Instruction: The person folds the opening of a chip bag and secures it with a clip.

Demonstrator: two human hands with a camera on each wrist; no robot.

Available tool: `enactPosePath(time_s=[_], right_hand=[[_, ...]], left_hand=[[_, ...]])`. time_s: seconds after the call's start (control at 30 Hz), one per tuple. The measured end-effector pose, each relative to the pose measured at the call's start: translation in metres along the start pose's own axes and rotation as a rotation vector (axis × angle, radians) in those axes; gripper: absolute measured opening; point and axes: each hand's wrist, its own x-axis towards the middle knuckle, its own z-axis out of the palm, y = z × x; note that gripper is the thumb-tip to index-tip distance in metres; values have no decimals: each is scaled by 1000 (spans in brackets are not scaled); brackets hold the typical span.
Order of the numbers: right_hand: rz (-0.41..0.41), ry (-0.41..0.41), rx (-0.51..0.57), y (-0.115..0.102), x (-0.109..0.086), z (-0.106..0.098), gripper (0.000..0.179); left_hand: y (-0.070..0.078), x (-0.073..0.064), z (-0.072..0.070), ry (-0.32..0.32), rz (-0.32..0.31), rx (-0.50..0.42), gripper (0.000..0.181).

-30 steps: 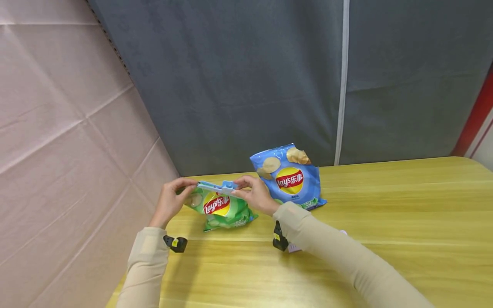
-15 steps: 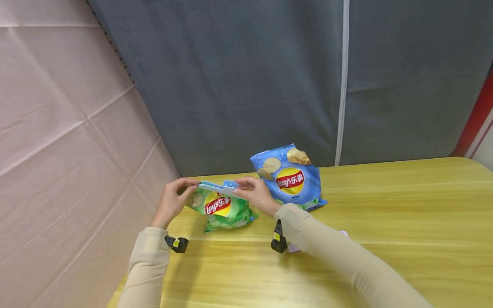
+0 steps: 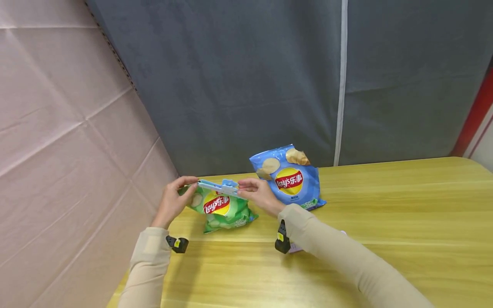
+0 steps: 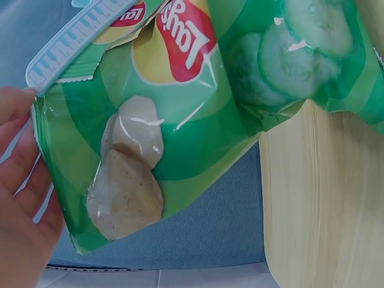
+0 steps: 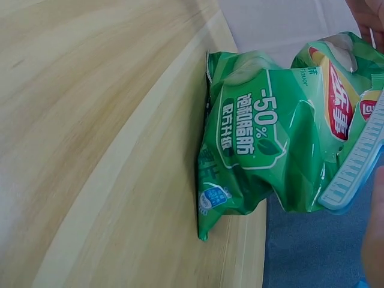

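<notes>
A green Lay's chip bag (image 3: 227, 218) stands on the table, its top folded over beneath a light blue bag clip (image 3: 217, 187). My left hand (image 3: 172, 201) pinches the bag's upper left corner, fingertips right at the clip's end. In the left wrist view, the left fingers (image 4: 27, 174) lie along the bag's edge. My right hand (image 3: 259, 194) is at the clip's other end, thumb and fingers spread apart beside its raised handle. The right wrist view has the clip (image 5: 354, 162) across the fold, with the right thumb (image 5: 375, 234) just off it.
A blue Lay's chip bag (image 3: 290, 182) leans upright against the grey backdrop (image 3: 246, 85) behind my right hand. Under the right forearm, a pale purple item (image 3: 295, 247) lies partly hidden on the wooden table (image 3: 404, 214). A pinkish sheet (image 3: 65, 171) hangs at left.
My right fingers have loosened and drawn slightly right, away from the clip's handle. The left hand, the clip and both bags stay nearly where they were.
</notes>
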Motion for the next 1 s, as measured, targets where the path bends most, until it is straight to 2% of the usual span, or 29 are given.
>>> enactPosePath(time_s=[0.4, 0.57, 0.9, 1.0], right_hand=[[4, 7, -1, -1, -10, -4, 32], [-11, -8, -34, -1, -14, -3, 30], [-53, -52, -71, -4, -21, -3, 28], [-70, -70, -65, -6, -24, -3, 28]], left_hand=[[2, 1, 5, -3, 5, 32, 30], [3, 1, 8, -4, 12, 44, 32], [6, 1, 11, -7, 55, 43, 38], [7, 3, 13, 9, 86, 54, 38]])
